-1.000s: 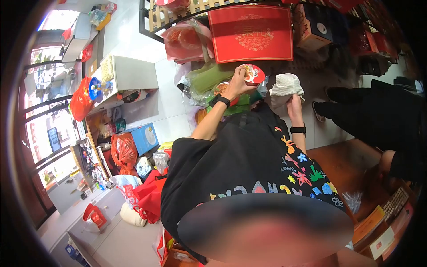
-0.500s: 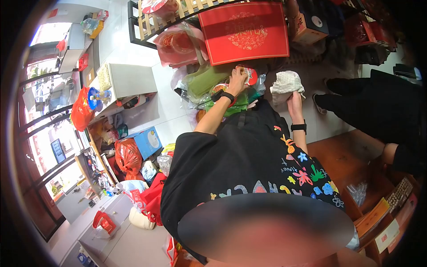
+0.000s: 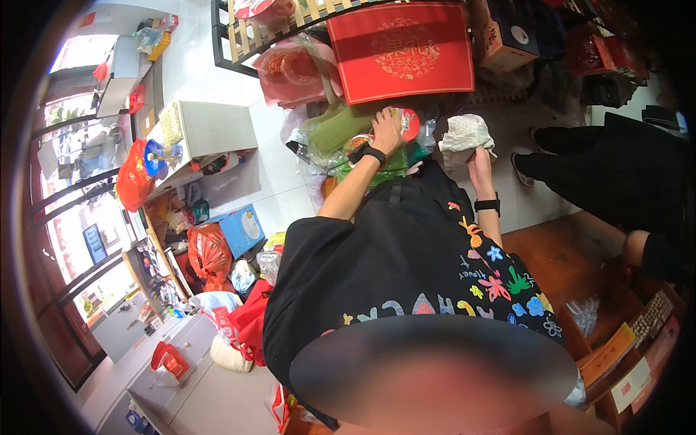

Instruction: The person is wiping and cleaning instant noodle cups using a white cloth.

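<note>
My left hand [image 3: 387, 132] is closed at the edge of a red and white package [image 3: 409, 125], among plastic bags. A dark band is on that wrist. Beside this hand lies a rolled green bag [image 3: 330, 135], with bright green plastic [image 3: 373, 174] below it. My right hand [image 3: 479, 165] grips the lower edge of a crumpled whitish cloth item [image 3: 465, 135], holding it up over the floor. Some of its fingers are hidden behind the cloth.
A large red box [image 3: 402, 54] lies on a slatted rack [image 3: 312, 14] in front. Another person's dark-clothed legs [image 3: 587, 163] are at the right. Brown wooden furniture [image 3: 558, 246] stands at lower right. A red bag [image 3: 210, 254] and blue box [image 3: 241, 230] are at the left.
My left hand has shifted slightly, and more of the red and white package shows beside it. My right hand still holds the cloth item in nearly the same place.
</note>
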Demonstrator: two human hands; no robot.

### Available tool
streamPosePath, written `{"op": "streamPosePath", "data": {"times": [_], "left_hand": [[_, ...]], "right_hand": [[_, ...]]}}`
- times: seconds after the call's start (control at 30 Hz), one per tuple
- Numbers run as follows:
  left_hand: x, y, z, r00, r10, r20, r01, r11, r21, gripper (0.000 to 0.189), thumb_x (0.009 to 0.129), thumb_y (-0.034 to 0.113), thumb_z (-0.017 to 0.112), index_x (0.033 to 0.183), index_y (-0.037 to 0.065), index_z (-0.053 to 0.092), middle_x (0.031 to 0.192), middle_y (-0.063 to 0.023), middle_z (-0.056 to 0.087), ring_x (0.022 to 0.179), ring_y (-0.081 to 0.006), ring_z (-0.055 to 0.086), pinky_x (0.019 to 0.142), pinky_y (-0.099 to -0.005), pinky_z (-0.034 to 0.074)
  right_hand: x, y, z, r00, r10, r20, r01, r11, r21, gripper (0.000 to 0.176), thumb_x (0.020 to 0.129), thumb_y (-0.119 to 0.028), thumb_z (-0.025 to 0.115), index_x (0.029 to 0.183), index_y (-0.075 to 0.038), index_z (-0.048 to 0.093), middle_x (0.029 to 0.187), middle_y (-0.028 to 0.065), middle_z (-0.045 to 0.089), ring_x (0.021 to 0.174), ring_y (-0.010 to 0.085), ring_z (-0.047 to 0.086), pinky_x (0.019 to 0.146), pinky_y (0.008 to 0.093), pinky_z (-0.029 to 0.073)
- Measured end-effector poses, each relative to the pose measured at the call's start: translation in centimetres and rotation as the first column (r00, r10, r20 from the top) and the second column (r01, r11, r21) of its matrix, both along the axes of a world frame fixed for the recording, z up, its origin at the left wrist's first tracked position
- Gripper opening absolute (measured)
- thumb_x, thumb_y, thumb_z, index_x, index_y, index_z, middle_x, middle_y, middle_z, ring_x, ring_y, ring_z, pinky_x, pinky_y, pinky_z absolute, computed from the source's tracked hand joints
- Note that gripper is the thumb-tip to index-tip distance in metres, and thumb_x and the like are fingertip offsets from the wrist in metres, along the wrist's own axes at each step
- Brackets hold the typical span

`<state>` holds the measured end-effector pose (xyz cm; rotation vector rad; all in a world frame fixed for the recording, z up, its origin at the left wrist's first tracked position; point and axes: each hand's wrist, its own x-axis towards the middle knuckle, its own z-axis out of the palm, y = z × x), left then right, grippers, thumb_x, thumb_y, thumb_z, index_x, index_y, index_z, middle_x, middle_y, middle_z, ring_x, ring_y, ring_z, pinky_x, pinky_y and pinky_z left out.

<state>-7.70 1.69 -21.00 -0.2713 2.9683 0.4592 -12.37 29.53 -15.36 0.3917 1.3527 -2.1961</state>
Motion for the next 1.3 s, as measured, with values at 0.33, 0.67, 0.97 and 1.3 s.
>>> {"op": "streamPosePath", "data": {"times": [0.33,0.67,0.97,1.3], "left_hand": [[-1.3,1.2,-4.1,0.991,-0.115,-0.068,0.100,0.975,-0.201,0.089,0.062,0.046,0.080,0.134,0.009,0.044,0.141,-0.0268,0.036,0.135,-0.0484,0.028,0.102,-0.0688,0.027],[-3.0,2.5,-5.2,0.992,-0.090,0.091,0.109,0.968,-0.226,0.101,0.047,0.060,0.084,0.127,0.010,0.046,0.138,-0.0298,0.037,0.129,-0.0525,0.031,0.095,-0.0718,0.031],[-2.7,2.5,1.5,0.997,-0.041,0.072,0.036,0.996,0.076,0.100,0.050,0.053,0.087,0.127,0.007,0.044,0.136,-0.0348,0.032,0.122,-0.0547,0.038,0.095,-0.0677,0.037],[-2.0,2.4,-1.9,0.994,0.028,0.103,-0.035,0.997,0.065,0.114,0.054,0.057,0.084,0.141,0.003,0.034,0.145,-0.0342,0.022,0.130,-0.0560,0.028,0.100,-0.0668,0.034]], "right_hand": [[0.5,0.6,1.0,0.999,-0.027,-0.022,0.028,1.000,0.006,0.040,0.100,-0.025,0.044,0.131,0.001,0.046,0.131,0.0076,0.051,0.123,0.0184,0.047,0.105,0.0343,0.036],[1.2,1.3,0.3,0.999,-0.048,-0.001,0.048,0.999,0.004,0.039,0.101,-0.024,0.040,0.133,-0.004,0.048,0.135,0.0057,0.051,0.126,0.0186,0.047,0.105,0.0366,0.036],[1.3,2.5,-1.1,0.992,-0.124,0.027,0.124,0.992,0.004,0.037,0.097,-0.019,0.042,0.127,0.001,0.050,0.128,0.0083,0.054,0.120,0.0186,0.051,0.101,0.0347,0.039],[1.0,1.6,0.3,0.999,-0.050,0.005,0.050,0.998,0.030,0.041,0.100,-0.024,0.041,0.134,-0.002,0.046,0.137,0.0067,0.049,0.127,0.0190,0.046,0.106,0.0365,0.035]]}}
